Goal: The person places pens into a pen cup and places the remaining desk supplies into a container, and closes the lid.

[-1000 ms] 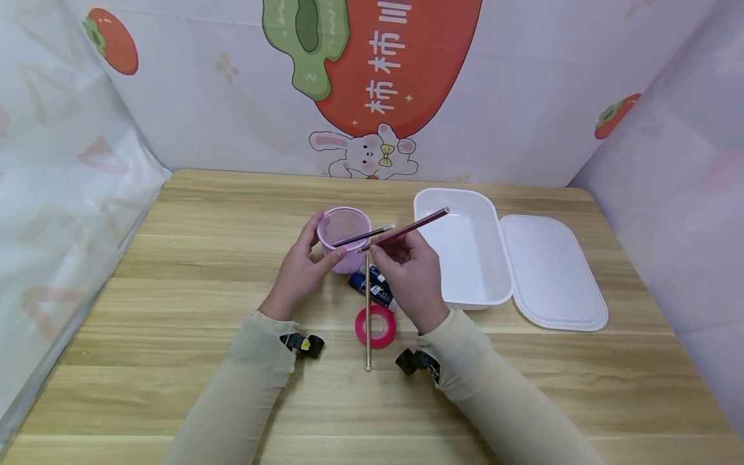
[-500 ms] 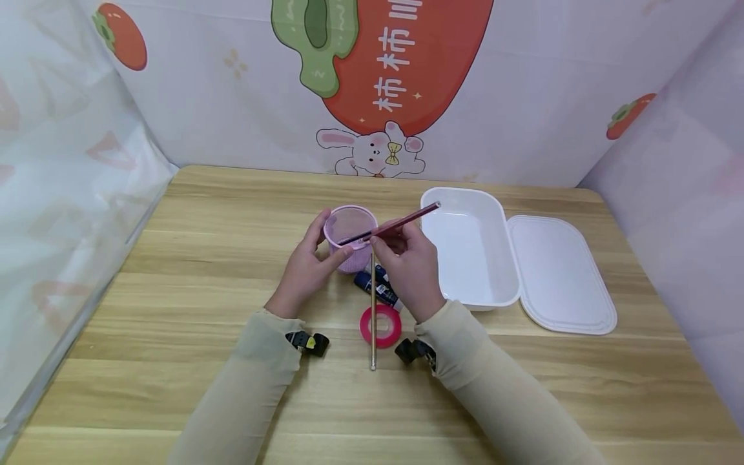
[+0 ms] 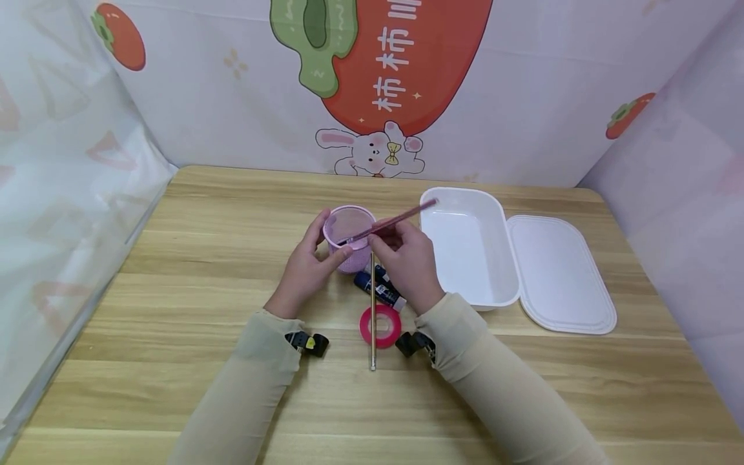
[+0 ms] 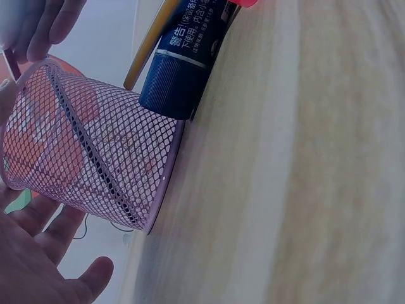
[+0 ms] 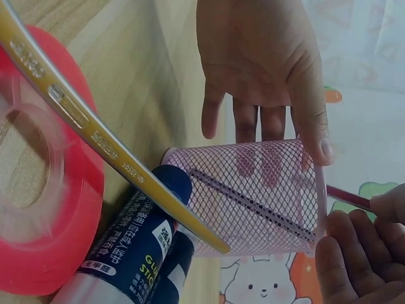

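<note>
We see the left hand wrapped around a round pink wire-mesh cup, thumb by the near rim and fingers along the far side. The cup stands upright on the pale wood-grain table.

The right hand pinches a slim dark-red pencil. We see it slanting, lower end inside the cup's rim, upper end over the left rim of the deep white plastic tub in the head view. Through the mesh we make out a slanting dark strip, too obscured for us to name.

Room is tight on the cup's near side. Two navy-blue glue sticks lie just beside its base, and a long gold pencil crosses over them and over a flat red ring of tape. The tape's right edge sits near the black device on the right wrist.

The tub crowds the right hand's outer side; whether they touch, we cannot tell. Against the tub's right side lies a flat white rounded lid, a strip of wood separating it from the table's right edge. Leftward, we find a broad run of wood between hand and table edge.
</note>
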Demonstrator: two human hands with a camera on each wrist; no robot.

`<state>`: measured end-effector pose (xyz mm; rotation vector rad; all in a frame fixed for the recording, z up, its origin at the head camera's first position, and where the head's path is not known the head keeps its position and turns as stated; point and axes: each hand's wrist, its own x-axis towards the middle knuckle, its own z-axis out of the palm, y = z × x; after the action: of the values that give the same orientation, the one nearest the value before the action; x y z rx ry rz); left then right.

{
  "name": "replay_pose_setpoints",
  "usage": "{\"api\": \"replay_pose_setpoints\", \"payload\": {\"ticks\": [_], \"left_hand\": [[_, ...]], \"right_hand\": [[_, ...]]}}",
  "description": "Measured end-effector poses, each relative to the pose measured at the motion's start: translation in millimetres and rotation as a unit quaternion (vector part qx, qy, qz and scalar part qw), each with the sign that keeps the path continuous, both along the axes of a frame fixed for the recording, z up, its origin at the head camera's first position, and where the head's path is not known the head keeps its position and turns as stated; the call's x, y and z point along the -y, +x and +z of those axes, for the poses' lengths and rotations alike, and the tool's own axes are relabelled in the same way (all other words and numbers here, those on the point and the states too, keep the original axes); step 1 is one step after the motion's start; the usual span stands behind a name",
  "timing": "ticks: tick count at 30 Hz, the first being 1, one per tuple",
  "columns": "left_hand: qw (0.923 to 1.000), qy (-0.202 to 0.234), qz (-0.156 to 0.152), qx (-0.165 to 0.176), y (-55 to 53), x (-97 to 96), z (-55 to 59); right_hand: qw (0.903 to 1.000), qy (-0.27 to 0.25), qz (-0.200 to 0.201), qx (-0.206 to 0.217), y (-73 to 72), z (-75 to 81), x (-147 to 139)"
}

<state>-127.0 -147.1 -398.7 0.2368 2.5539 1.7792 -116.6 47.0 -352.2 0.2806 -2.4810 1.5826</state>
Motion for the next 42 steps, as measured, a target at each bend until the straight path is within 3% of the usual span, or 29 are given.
{"api": "replay_pose_setpoints", "payload": {"ticks": [7, 27, 42], "left_hand": [[1.0000, -0.003, 0.001, 0.004, -0.3, 0.3, -0.3], [0.9999, -0.016, -0.002, -0.001, -0.4, 1.0, 1.2], [0.9999, -0.014, -0.004, -0.009, -1.2, 2.5, -0.8]], "right_hand": [[0.9998, -0.008, 0.015, 0.004, -0.8, 3.2, -2.1], [0.9950, 0.021, 0.040, 0.089, -4.0, 6.5, -6.1], [0.9953, 0.014, 0.038, 0.088, 1.6, 6.1, -10.4]]}}
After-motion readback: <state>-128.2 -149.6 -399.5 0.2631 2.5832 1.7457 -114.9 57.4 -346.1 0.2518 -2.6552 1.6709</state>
